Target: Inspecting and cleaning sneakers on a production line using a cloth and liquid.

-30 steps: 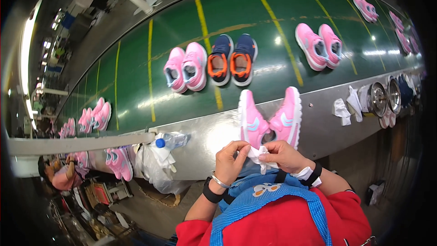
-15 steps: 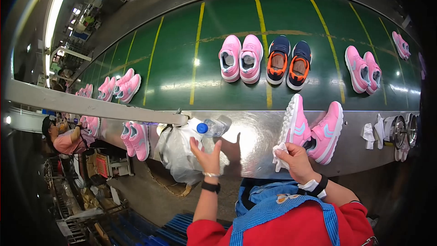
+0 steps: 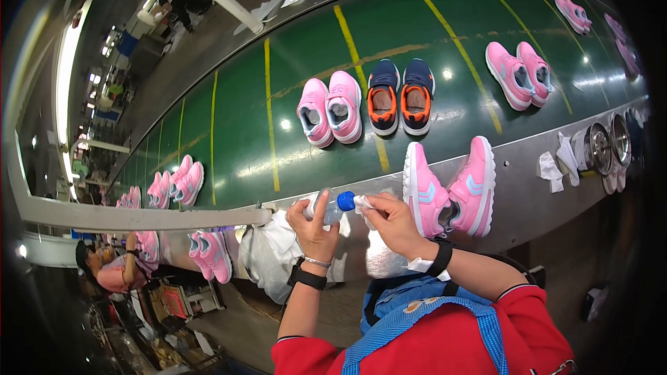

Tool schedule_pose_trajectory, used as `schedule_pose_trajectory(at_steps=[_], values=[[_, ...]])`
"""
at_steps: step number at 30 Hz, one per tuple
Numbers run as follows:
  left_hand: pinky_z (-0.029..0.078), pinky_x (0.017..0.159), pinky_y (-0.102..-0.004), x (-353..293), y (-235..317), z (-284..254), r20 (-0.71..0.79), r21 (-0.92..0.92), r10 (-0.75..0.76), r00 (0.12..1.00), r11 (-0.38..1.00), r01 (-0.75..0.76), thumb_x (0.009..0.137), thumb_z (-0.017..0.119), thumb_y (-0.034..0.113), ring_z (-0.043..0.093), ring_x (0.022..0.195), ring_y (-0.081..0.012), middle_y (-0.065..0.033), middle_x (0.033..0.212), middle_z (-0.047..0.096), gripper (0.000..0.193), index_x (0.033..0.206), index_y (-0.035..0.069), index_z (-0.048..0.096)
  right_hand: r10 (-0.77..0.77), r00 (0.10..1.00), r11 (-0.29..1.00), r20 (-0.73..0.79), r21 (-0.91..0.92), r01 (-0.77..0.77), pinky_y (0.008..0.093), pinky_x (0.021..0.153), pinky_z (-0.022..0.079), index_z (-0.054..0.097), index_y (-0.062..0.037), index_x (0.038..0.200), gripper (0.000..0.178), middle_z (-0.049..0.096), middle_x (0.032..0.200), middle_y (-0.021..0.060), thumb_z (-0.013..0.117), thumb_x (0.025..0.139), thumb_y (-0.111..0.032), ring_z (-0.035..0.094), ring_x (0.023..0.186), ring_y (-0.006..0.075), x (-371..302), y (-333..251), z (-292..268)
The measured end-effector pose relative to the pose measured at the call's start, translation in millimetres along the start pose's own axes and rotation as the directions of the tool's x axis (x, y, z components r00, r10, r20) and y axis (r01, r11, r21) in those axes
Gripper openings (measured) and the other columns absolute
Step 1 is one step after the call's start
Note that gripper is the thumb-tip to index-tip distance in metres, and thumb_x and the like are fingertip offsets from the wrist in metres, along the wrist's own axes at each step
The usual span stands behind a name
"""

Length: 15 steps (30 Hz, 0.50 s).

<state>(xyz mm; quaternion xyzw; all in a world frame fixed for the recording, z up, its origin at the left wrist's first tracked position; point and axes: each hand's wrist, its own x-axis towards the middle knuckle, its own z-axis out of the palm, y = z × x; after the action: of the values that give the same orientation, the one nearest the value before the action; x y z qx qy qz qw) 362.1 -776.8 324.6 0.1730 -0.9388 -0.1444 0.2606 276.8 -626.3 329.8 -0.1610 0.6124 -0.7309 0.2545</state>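
My left hand point(image 3: 316, 237) is wrapped round a small clear plastic bottle point(image 3: 333, 215), which lies tilted with its blue cap point(image 3: 346, 201) toward my right hand. Pinched in my right hand point(image 3: 397, 222) is a small white cloth point(image 3: 360, 204), held right at the cap. Whether liquid comes out cannot be seen. Just right of that hand, a pair of pink sneakers, the left shoe point(image 3: 424, 191) and the right shoe point(image 3: 475, 189), leans at the edge of the metal ledge point(image 3: 514, 187).
The green conveyor belt point(image 3: 250, 132) with yellow lines carries pink sneakers point(image 3: 329, 112) and navy-orange sneakers point(image 3: 400, 99). A grey metal bar point(image 3: 139, 217) crosses at left, above a white plastic bag point(image 3: 267, 257). White cloths point(image 3: 550, 171) and round metal dishes point(image 3: 599, 147) are at right. A co-worker point(image 3: 114, 274) sits far left.
My left hand has taken hold of the bottle and lifted it. My right hand has moved left, bringing the cloth to the blue cap. My view has shifted, and shoes on the belt appear displaced.
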Motion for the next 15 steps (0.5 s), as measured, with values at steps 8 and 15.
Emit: schedule_pose_trajectory(at_steps=[8,15], values=[[0.026,0.095,-0.0461,10.2,10.3,-15.6,0.096,0.361,0.281,0.955,0.884,-0.296,0.058,0.065,0.004,0.037,0.102,-0.0261,-0.0059,0.1,0.038,0.057,0.106,0.036,0.06,0.073,0.996,0.997,-0.042,-0.011,-0.073,0.0214,0.054,0.035,0.061,0.0005,0.099,0.019,0.05,0.068,0.0,0.057,0.083,-0.009,0.043,0.061,0.006,-7.2,11.0,-8.1],[0.029,0.091,-0.0426,20.5,9.8,-12.1,0.1,0.243,0.431,0.897,0.863,-0.442,0.052,0.066,0.003,0.042,0.099,-0.0275,-0.0067,0.097,0.044,0.052,0.1,0.023,0.064,0.311,0.95,0.906,-0.018,0.307,-0.291,0.021,0.057,0.041,0.062,0.0011,0.095,0.018,0.058,0.073,-0.003,0.056,0.086,-0.013,0.047,0.065,0.0019,-14.2,27.9,-11.6]])
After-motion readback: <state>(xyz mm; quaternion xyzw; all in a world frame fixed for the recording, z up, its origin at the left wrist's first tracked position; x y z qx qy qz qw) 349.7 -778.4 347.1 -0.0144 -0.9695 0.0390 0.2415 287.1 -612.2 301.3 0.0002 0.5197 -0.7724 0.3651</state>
